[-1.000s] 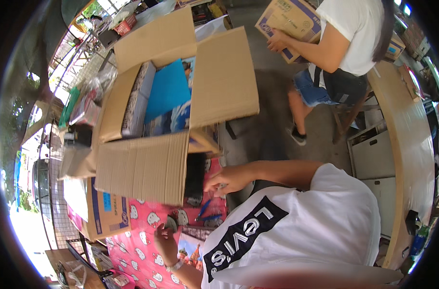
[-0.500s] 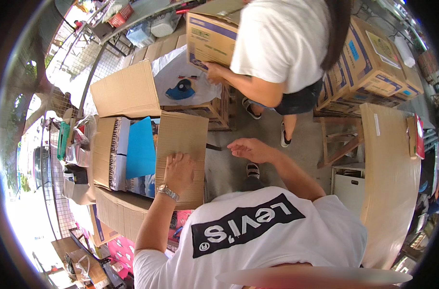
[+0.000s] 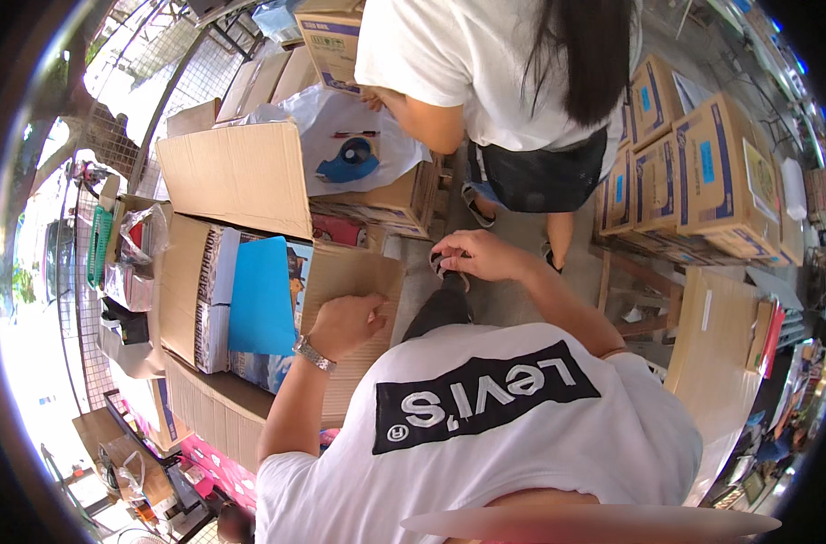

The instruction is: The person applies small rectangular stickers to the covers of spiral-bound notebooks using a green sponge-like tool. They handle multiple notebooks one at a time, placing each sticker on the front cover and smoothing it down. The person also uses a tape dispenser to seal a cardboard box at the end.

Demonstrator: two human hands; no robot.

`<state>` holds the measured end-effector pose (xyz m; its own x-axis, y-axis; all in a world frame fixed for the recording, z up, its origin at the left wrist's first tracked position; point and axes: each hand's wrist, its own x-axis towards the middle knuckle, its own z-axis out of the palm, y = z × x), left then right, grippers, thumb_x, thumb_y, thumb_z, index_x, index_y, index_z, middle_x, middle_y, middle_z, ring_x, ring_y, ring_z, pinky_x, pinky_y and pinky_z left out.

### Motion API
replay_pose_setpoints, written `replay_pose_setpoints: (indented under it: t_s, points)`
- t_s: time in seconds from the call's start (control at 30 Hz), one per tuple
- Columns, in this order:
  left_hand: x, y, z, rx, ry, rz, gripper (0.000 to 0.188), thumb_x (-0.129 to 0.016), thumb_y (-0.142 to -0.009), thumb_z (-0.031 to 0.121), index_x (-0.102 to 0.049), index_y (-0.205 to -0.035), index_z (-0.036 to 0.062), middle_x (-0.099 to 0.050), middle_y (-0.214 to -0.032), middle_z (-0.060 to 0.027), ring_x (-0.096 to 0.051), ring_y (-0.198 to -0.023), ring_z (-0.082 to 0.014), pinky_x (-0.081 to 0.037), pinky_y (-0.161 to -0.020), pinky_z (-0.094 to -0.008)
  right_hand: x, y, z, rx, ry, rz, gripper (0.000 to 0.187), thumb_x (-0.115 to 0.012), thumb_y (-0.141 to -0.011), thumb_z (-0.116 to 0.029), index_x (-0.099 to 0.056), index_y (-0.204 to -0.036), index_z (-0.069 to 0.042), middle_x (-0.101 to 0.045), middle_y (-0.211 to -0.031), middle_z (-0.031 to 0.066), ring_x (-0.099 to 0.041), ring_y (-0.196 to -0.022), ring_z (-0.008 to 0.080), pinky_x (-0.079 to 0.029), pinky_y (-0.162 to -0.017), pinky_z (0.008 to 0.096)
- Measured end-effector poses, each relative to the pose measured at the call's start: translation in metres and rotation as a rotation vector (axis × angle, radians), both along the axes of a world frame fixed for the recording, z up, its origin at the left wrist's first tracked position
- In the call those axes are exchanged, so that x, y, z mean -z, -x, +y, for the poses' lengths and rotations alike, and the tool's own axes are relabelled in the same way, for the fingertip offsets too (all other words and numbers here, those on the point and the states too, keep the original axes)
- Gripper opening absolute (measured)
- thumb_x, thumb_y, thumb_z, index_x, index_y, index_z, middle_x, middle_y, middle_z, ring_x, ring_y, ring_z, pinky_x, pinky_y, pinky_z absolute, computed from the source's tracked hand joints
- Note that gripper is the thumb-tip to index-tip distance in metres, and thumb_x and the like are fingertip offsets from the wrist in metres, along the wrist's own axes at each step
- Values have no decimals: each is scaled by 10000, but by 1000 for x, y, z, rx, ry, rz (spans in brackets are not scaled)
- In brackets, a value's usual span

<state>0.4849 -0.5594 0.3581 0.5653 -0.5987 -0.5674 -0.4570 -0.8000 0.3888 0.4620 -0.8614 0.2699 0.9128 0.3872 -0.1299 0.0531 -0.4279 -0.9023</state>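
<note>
An open cardboard box (image 3: 181,290) stands at my left, its flaps folded out. Inside lie a bright blue sheet (image 3: 263,295) and printed flat packs (image 3: 215,299) stood along the left wall. My left hand (image 3: 345,325), with a metal watch at the wrist, is at the box's right flap (image 3: 351,272); its fingers are loosely curled, and nothing shows in them. In front of my body, over the floor, my right hand (image 3: 483,256) is empty, fingers bent but apart. Beyond the box, a blue tape dispenser (image 3: 351,163) lies on white plastic sheeting (image 3: 317,122).
A co-worker (image 3: 485,72) in a white shirt stands ahead, one hand by a carton (image 3: 327,41). Stacked cartons (image 3: 649,177) fill the right, above a wooden stand (image 3: 635,286). A pale board (image 3: 712,335) stands nearer. At far left are a green basket (image 3: 100,240) and plastic bags (image 3: 141,236).
My view has shifted. My left hand's fingers have curled up from lying on the flap, and my right hand's fingers have bent. The co-worker has turned their back, with the carton farther off.
</note>
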Motion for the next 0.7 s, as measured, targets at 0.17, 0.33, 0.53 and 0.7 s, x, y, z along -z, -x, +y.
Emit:
replay_pose_setpoints:
  t_s: [0.17, 0.33, 0.53, 0.7]
  points:
    - [10, -25, 4, -283, 406, 321, 386, -633, -941, 153, -575, -1303, 30, -718, -1030, -166, -710, -911, -265, -544, -802, -364, 7, -99, 13, -97, 85, -71, 352, -662, -933, -265, -666, -1189, -23, -707, -1094, 178, -692, -944, 331, -530, -854, 394]
    - [-14, -45, 7, -541, 814, 466, 266, -508, -985, -23, -609, -1231, -34, -696, -1108, -138, -667, -1052, -213, -523, -880, -329, 5, -172, 37, 70, 52, 15, 289, -654, -919, -207, -675, -1135, -15, -721, -1026, 174, -702, -949, 265, -535, -857, 378]
    - [-61, -81, 25, -686, 1411, 140, 269, -523, -920, -36, -615, -1167, -86, -681, -1093, -214, -645, -1070, -299, -496, -945, -405, 52, -205, 63, 61, 21, -42, 298, -636, -922, -155, -649, -1176, 0, -671, -1129, 178, -664, -1070, 271, -516, -931, 365]
    - [-84, -135, -1, -187, 811, -610, 427, -667, -820, 51, -646, -1243, 97, -620, -1286, -134, -509, -1277, -403, -415, -1052, -537, 75, -195, 69, 114, 83, -113, 336, -641, -894, -123, -636, -1206, 3, -660, -1159, 183, -660, -1062, 289, -508, -949, 372]
